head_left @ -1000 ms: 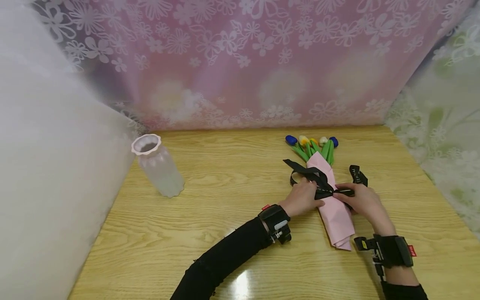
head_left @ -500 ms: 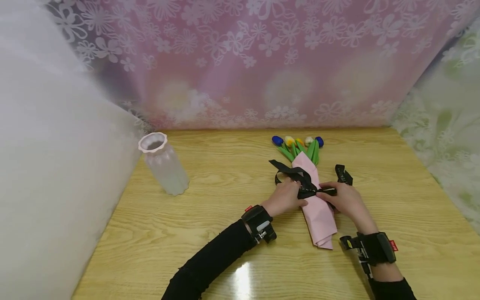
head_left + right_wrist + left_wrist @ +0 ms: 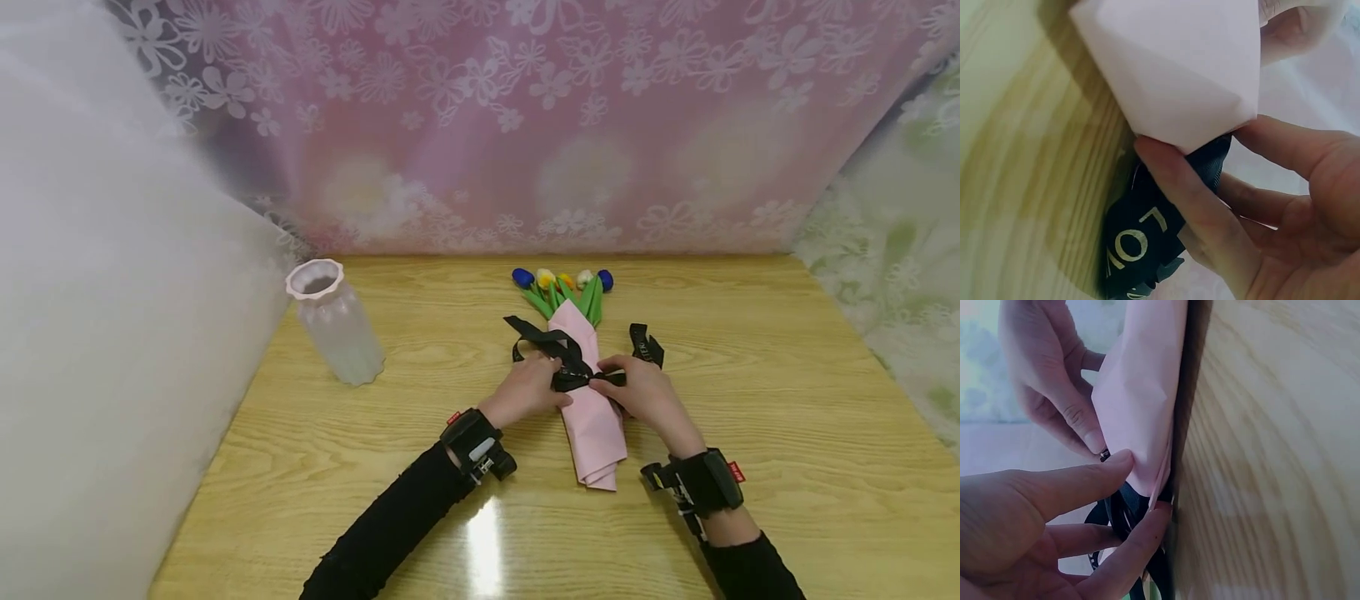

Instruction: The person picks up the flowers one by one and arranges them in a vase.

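Observation:
A bouquet of artificial tulips [image 3: 546,279], in blue, yellow, orange and white, lies on the table in pink wrapping paper [image 3: 592,437]. Around its middle runs a black ribbon [image 3: 572,380], knotted at the front, with loose tails to both sides. My left hand [image 3: 527,388] holds the ribbon at the bouquet's left side; its thumb touches the paper in the left wrist view. On the right, my right hand [image 3: 651,395] pinches the ribbon near the knot. Gold lettering shows on the ribbon [image 3: 1138,237] in the right wrist view, and the paper [image 3: 1172,69] hides part of it.
A pale frosted vase [image 3: 341,333] with a scalloped pink rim stands at the left of the wooden table [image 3: 420,333]. Behind the table hangs a pink floral curtain [image 3: 480,167]. A white surface [image 3: 112,333] borders the left side.
Both hands have shifted left together with the bouquet, bringing it closer to the vase. Their hold on the ribbon looks the same. The head view has turned slightly.

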Tool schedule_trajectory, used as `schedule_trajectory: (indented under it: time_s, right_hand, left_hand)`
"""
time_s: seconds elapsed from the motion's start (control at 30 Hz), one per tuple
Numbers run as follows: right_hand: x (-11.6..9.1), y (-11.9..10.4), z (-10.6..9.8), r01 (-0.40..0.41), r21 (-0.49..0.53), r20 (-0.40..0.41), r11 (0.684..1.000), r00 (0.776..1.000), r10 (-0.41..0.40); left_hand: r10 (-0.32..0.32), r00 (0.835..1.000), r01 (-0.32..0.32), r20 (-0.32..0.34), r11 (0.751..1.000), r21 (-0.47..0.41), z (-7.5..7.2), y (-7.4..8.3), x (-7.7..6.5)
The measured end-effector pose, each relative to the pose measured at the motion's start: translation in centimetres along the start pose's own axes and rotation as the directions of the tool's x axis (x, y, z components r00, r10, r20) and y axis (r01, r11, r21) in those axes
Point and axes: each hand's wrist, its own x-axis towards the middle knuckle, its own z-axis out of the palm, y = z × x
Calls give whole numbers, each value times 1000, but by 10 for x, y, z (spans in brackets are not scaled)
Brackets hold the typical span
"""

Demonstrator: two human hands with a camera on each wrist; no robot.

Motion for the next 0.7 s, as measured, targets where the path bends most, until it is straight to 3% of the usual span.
schedule_trajectory:
  time_s: [0.27, 0.4, 0.53, 0.7]
  right_hand:
    - [10, -22, 18, 2, 44, 25, 999, 1000, -3]
    - [14, -31, 26, 12, 56, 27, 998, 1000, -13]
    - [16, -40, 32, 45, 45, 7, 998, 999, -46]
    - [17, -47, 39, 73, 21, -7, 997, 997, -72]
  left_hand:
    - [4, 999, -6, -32, 999, -53, -10, -28, -18]
    - [10, 999, -16, -53, 993, -121, -14, -43, -26]
    - [-7, 999, -4, -51, 978, -207, -17, -55, -34]
    - [-5, 998, -9, -60, 972, -236, -20, -65, -41]
